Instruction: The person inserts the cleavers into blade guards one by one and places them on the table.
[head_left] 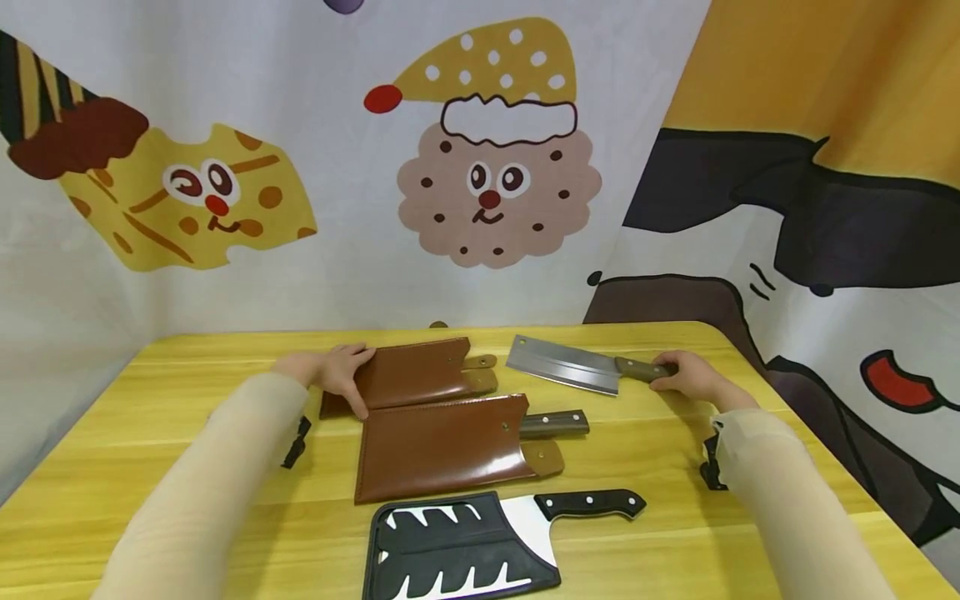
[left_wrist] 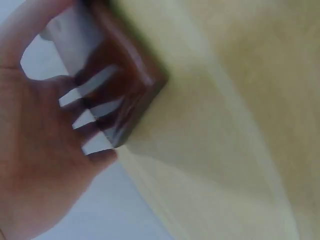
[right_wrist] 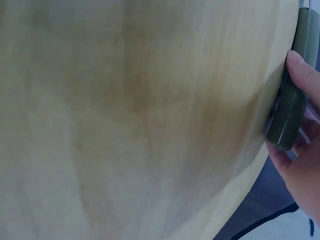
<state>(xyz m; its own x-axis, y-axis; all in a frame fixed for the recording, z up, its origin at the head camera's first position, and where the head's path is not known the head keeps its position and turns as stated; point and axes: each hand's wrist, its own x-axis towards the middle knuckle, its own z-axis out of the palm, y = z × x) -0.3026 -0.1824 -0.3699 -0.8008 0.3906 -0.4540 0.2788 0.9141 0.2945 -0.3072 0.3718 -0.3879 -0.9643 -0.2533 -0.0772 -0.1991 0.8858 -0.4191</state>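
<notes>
My left hand holds the closed left end of the far brown leather knife sheath, its thumb by the near edge and fingers over the far side. In the left wrist view, the fingers spread at the corner of this sheath. No handle shows at the sheath's mouth, where a strap sticks out. To the right, my right hand pinches the butt of a cleaver's handle. The cleaver's bare steel blade points left toward the sheath. The right wrist view shows thumb and fingers around the dark handle.
Nearer me lies a second brown sheath with a knife handle protruding. Closest is a black-handled cleaver in a black slotted cover. All rest on a yellow wooden table, with a printed curtain behind.
</notes>
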